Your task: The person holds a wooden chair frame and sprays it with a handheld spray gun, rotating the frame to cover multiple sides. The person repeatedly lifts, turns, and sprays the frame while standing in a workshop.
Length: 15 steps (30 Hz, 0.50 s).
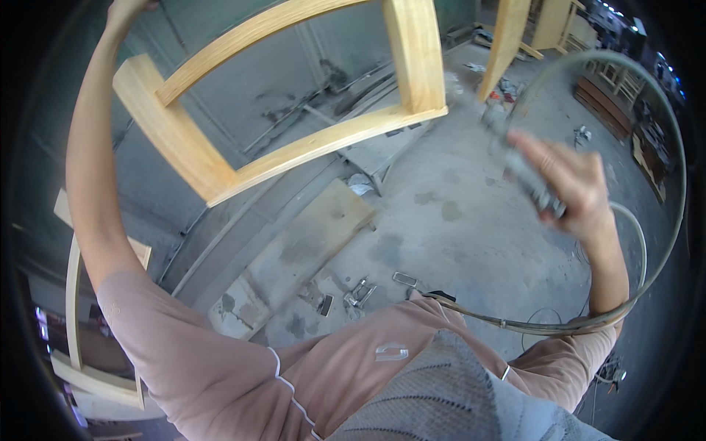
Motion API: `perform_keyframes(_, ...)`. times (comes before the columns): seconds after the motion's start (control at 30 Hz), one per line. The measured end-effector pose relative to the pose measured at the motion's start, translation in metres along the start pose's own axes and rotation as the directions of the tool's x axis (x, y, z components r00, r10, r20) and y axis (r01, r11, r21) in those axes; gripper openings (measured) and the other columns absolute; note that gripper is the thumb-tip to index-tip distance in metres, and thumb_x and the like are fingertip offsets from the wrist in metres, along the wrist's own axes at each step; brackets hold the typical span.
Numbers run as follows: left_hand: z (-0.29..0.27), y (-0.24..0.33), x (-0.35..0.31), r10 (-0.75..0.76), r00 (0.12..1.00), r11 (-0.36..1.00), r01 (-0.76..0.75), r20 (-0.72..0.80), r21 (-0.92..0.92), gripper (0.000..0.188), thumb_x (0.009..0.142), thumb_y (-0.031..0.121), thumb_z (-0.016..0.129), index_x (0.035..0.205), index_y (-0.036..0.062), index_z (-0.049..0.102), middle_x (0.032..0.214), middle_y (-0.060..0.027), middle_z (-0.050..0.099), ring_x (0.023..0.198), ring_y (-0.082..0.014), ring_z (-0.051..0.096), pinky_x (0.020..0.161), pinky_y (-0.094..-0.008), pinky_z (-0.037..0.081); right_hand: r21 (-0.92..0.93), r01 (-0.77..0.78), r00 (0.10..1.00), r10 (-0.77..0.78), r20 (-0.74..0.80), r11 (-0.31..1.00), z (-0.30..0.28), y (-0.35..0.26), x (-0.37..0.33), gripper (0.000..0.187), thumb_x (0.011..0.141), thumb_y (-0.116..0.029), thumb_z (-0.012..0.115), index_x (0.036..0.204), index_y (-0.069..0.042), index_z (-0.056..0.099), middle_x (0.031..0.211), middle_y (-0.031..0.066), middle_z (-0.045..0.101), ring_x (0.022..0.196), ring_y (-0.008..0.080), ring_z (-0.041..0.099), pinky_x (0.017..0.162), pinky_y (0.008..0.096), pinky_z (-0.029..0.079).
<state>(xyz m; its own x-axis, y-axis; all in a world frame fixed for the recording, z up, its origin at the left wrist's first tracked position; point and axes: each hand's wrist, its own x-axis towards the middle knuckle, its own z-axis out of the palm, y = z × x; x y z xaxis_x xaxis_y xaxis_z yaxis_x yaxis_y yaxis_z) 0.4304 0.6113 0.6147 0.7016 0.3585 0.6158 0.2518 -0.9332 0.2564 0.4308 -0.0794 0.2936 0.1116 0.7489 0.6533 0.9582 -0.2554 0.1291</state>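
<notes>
A pale wooden frame (316, 141) with curved rails and thick posts stands tilted in front of me at the upper middle. My left arm reaches up along its left side. Only a bit of my left hand (132, 4) shows at the top edge, its fingers mostly cut off, so what it touches is hidden. On the right my right hand (570, 184) is wrapped round a grey spray gun (526, 173), blurred by motion. The gun is apart from the frame, to the right of its near corner. A clear hose (682, 162) loops from it round my right forearm.
A dusty board (305, 246) lies low on the grey floor before me, with small metal parts (360, 292) beside it. More wooden frame pieces (73, 301) stand at left, and another wooden post (505, 48) at the top right. Brown panels (601, 109) are stacked far right.
</notes>
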Motion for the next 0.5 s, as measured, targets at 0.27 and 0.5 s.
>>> perform_keyframes(0.27, 0.025, 0.007, -0.007, 0.055, 0.986, 0.987, -0.03, -0.16, 0.157, 0.052, 0.094, 0.046, 0.072, 0.133, 0.0121, 0.073, 0.114, -0.0023, 0.078, 0.094, -0.0113, 0.076, 0.1, -0.0294, 0.05, -0.279, 0.13, 0.897, -0.233, -0.376, 0.951, -0.05, -0.014, 0.06, 0.049, 0.084, 0.001, 0.079, 0.13, 0.003, 0.062, 0.114, 0.0173, 0.074, 0.094, 0.0256, 0.075, 0.078, 0.0338, 0.062)
perform_keyframes(0.5, 0.052, 0.014, -0.004, 0.019, 0.977, 0.999, -0.011, -0.212, 0.041, 0.048, 0.095, 0.037, 0.07, 0.135, 0.0107, 0.072, 0.114, -0.0014, 0.08, 0.093, -0.0109, 0.077, 0.099, -0.0267, 0.05, -0.382, 0.024, 0.975, -0.106, -0.194, 0.924, -0.074, -0.039, 0.059, 0.053, 0.081, 0.009, 0.08, 0.133, 0.005, 0.068, 0.113, 0.0196, 0.078, 0.093, 0.0303, 0.079, 0.077, 0.036, 0.064)
